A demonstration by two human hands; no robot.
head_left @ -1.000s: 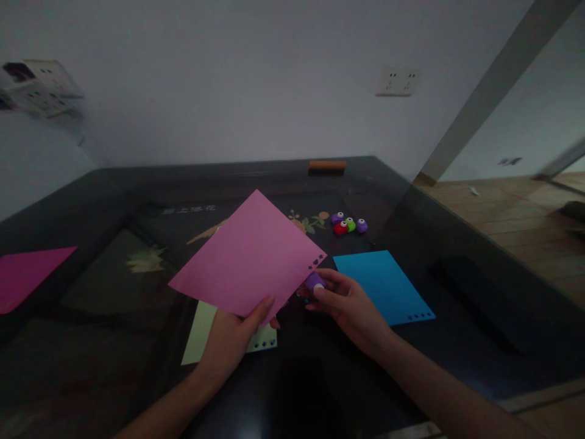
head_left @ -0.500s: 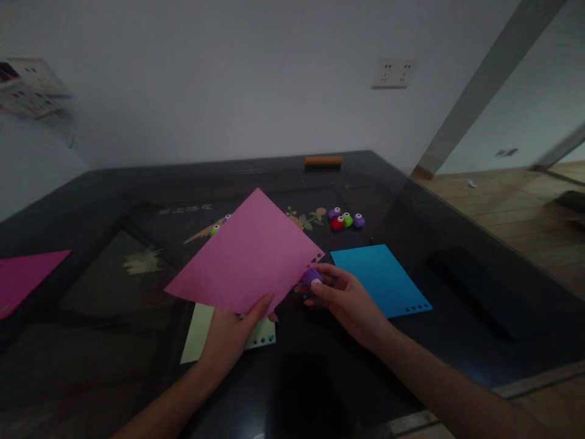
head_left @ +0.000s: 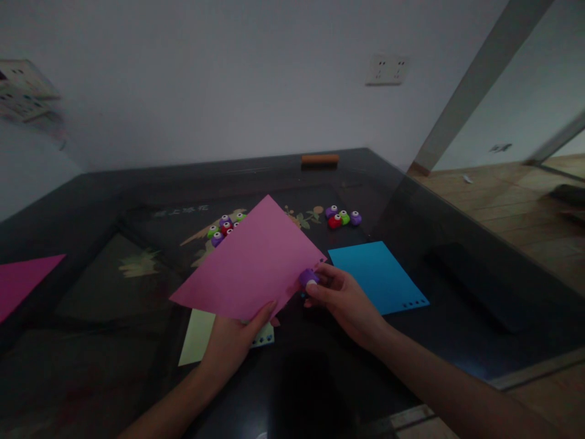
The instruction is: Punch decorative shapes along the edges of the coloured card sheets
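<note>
My left hand (head_left: 240, 335) pinches a pink sheet of paper (head_left: 251, 262) by its near edge and holds it tilted above the table. In my right hand (head_left: 345, 299) is a small purple craft punch (head_left: 308, 278), its body overlapping the sheet's right edge. A cut-out shows near the sheet's right corner; the punch and fingers cover the edge beside it. Beneath the pink sheet lies a pale green sheet (head_left: 196, 335), partly hidden, with small holes along one edge. A blue sheet (head_left: 377, 274) with a similar row of holes lies right of my right hand.
Several coloured punches (head_left: 226, 228) with eye-like tops stand behind the pink sheet. Another punch group (head_left: 335, 221) sits farther right. A magenta sheet (head_left: 27, 280) lies at far left, a brown cylinder (head_left: 320, 160) at the table's back, and a dark flat object (head_left: 470, 286) on the right.
The pink sheet has shifted slightly right and down, uncovering more of the punches behind it. The purple punch now sits farther over the sheet's edge, covering cut-outs that showed before.
</note>
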